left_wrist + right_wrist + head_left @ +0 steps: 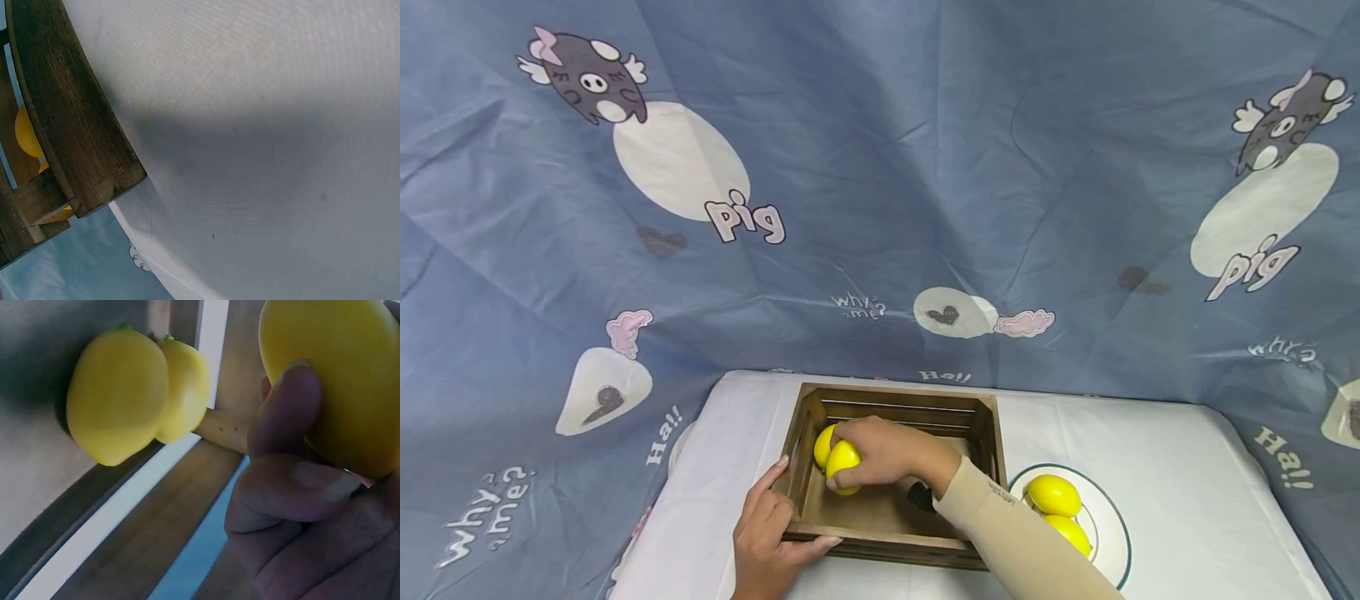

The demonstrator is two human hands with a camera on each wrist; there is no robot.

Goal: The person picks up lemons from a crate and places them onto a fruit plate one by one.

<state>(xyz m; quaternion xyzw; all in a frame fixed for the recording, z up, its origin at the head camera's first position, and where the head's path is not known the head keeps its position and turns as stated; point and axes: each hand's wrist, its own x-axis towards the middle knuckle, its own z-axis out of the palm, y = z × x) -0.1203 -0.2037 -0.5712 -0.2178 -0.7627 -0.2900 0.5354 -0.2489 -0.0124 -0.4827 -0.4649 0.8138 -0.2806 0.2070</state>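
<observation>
Head view: one lemon [844, 465] is pinched by the right hand [883, 450] inside a slatted wooden crate [880, 538]; left of that grip, the crate's near corner is touched by the spread left hand [766, 525]. Left wrist view: crate slats, no hand. Right wrist view: two lemons [117, 394] lie beside the grip; bumping them is probably best avoided.

Beige right sleeve [1026, 533], small dark lettering [1002, 494] near the cuff [957, 493]
</observation>
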